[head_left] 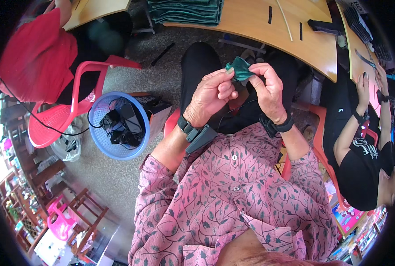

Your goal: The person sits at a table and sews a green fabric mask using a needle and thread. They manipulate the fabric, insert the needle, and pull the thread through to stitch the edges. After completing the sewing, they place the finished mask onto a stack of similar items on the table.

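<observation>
Between my two hands, above my lap, is a small piece of dark green shiny fabric [240, 69]. My left hand [211, 91] pinches its left edge between thumb and forefinger, with the other fingers curled in. On the other side, my right hand [268, 86] has thumb and fingertips closed on the right edge of the cloth. The fabric looks folded or bunched, and its full shape is hidden. Both of my wrists wear black straps, and a dark device [201, 137] sits on the left one.
Ahead is a wooden table [246, 26] bearing a stack of green fabric [186, 11], dark strips and a thin stick. A blue basket [117, 153] of black cables stands left, beside a red chair [51, 126] and a person in red. Another person in black [361, 173] works at right.
</observation>
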